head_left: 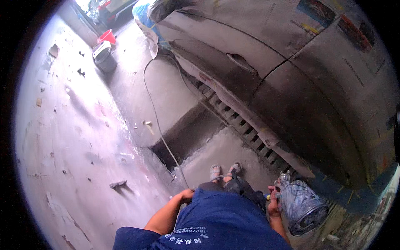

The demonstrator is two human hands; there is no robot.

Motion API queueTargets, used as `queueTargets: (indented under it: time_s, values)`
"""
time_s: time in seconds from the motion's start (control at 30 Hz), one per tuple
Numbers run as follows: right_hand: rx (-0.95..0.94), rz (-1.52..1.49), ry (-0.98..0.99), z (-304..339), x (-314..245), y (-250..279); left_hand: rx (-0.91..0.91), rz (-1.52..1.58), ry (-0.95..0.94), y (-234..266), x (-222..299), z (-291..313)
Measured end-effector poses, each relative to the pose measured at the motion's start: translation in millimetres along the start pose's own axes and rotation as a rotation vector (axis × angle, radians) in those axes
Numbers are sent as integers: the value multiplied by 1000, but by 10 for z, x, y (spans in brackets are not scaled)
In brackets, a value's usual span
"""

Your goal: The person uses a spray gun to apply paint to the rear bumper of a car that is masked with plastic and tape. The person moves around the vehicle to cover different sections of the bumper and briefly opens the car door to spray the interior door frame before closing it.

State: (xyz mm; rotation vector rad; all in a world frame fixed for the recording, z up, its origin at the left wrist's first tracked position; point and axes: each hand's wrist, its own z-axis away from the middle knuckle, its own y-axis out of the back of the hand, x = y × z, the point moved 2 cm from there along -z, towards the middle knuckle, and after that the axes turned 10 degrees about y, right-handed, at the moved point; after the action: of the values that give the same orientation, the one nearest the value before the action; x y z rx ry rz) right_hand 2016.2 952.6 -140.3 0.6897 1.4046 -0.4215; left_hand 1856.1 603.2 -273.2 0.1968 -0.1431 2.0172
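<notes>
My right hand (273,202), low on the right, is wrapped around the handle of a spray gun (285,178). The gun's large cup (303,206) is smeared with dried paint and tilts outward, its round end toward the lower right. At my waist my left hand (187,195) is closed on a thin grey air hose (161,135). This hose runs up along the floor toward the front of a car; a short dark stretch of it crosses before my legs. Beside me on the right is the car's side (291,93), dull grey-brown, with a door handle (242,63).
Masking paper (266,16) covers the car's upper part, and blue plastic (143,21) its far end. A slotted drain grate (250,132) runs beneath the sill. A stained wall (75,146) stands close on the left. Farther off are a grey bucket (105,62) and a red one (108,36).
</notes>
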Motion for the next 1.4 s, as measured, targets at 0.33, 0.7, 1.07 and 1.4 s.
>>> queueTargets:
  time_s: [0.33, 0.7, 1.07, 1.4]
  values:
    - [-301, -25, -8, -658, 463, 96, 497, -52, -3, -425, -389, -96]
    - [-303, 3, 1, -924, 410, 203, 884, -18, 54, -61, 15, 273]
    - [8, 130, -245, 60, 241, 396, 895, -123, -247, 1093, 883, 145]
    - [215, 78, -194, -343, 63, -683, 669, -208, -607, 2117, 2798, -204]
